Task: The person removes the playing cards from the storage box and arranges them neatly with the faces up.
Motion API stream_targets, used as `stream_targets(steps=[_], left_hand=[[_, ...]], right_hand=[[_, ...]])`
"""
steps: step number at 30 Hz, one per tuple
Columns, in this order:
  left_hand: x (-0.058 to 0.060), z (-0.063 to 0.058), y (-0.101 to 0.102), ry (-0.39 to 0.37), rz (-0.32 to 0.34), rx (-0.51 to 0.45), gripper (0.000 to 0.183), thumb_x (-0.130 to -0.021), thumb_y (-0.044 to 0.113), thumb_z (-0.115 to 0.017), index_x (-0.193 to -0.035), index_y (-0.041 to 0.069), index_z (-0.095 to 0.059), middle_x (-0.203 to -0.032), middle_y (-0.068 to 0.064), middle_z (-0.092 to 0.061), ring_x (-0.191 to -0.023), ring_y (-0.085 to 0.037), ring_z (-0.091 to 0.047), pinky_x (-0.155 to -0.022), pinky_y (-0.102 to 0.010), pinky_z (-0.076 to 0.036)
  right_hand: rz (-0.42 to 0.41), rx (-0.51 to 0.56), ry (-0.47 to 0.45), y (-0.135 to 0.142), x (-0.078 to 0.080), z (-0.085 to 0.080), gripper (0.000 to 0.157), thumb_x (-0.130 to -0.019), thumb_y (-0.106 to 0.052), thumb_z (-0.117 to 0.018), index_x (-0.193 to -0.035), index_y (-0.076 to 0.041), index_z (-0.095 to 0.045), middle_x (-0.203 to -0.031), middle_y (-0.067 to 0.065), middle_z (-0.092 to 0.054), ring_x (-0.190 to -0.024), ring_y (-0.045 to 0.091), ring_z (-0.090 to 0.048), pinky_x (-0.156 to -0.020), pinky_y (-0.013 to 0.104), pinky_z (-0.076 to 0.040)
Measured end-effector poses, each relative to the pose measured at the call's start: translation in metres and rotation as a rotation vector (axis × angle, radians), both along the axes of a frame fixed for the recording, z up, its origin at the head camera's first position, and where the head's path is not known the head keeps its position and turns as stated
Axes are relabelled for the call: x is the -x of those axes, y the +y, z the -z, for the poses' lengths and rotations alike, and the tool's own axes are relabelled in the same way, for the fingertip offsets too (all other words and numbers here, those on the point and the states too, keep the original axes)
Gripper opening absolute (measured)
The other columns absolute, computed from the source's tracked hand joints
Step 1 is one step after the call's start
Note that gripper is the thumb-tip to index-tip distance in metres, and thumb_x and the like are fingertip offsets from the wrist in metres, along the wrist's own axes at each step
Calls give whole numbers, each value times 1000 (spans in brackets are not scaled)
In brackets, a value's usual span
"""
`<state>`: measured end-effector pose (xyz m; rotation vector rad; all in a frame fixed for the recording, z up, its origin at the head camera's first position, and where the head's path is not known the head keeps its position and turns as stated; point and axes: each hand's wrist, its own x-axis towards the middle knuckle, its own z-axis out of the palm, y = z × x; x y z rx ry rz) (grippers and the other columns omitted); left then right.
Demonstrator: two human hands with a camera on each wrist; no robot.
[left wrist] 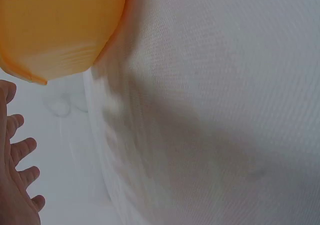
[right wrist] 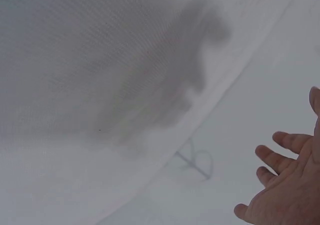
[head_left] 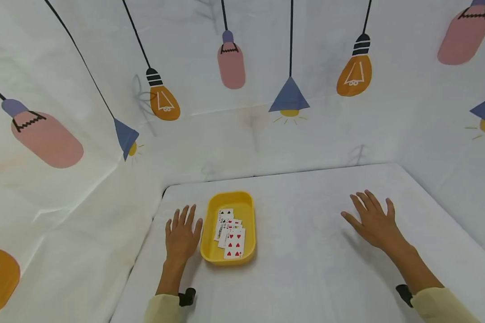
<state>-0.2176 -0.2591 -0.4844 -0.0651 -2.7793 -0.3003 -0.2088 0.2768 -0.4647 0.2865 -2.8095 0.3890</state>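
A yellow tray (head_left: 249, 224) stands on the left part of the white table, with several playing cards (head_left: 234, 243) overlapping face up inside it. The six of hearts lies on top, nearest the front. Just left of the tray, my left hand (head_left: 181, 240) hovers with fingers spread and nothing in it. In the left wrist view the tray's outer wall (left wrist: 60, 25) rises close to the thumb. Far to the right, my right hand (head_left: 373, 220) is held above the table, fingers spread, holding nothing; its shadow falls on the cloth in the right wrist view.
The table (head_left: 299, 251) has a white cloth cover. White wall sheets (head_left: 234, 143) printed with hanging lamps and bulbs enclose it at the back, left and right. A dark strap device sits at each wrist, by the pale yellow sleeves (head_left: 163, 308).
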Motion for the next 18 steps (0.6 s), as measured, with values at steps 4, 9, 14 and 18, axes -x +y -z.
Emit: stream_targets(steps=[4,9,14,18], left_hand=[[-3,-2,-3,20,7,-3,57,-106,43,-42,-156,15,-36,-157,-15,-35,-146,-40,-22,-115,-61,-13],[-1,3,-2,26,35,-56,57,-106,41,-44,-155,13,-37,-156,-17,-37,-145,-41,-25,-115,-59,-15],[1,9,6,4,38,-260,54,-105,36,-49,-151,7,-43,-144,-22,-49,-133,-41,-43,-110,-57,-31],[-1,5,15,-12,-26,-488,40,-103,30,-55,-131,3,-62,-115,-16,-65,-105,-32,-60,-90,-49,-49]], right_hand=[[-18,9,5,-7,0,1,68,-101,-45,-55,-144,6,-42,-147,30,-36,-143,44,-19,-107,74,0],[-42,33,18,-12,-4,2,64,-99,-40,-59,-141,6,-44,-144,29,-38,-142,43,-21,-106,74,-3],[-63,53,21,-12,-7,4,64,-98,-37,-62,-141,7,-44,-142,30,-40,-141,44,-22,-108,72,-6],[-91,73,58,-14,-9,6,63,-95,-32,-67,-139,8,-47,-138,30,-43,-137,46,-28,-106,70,-15]])
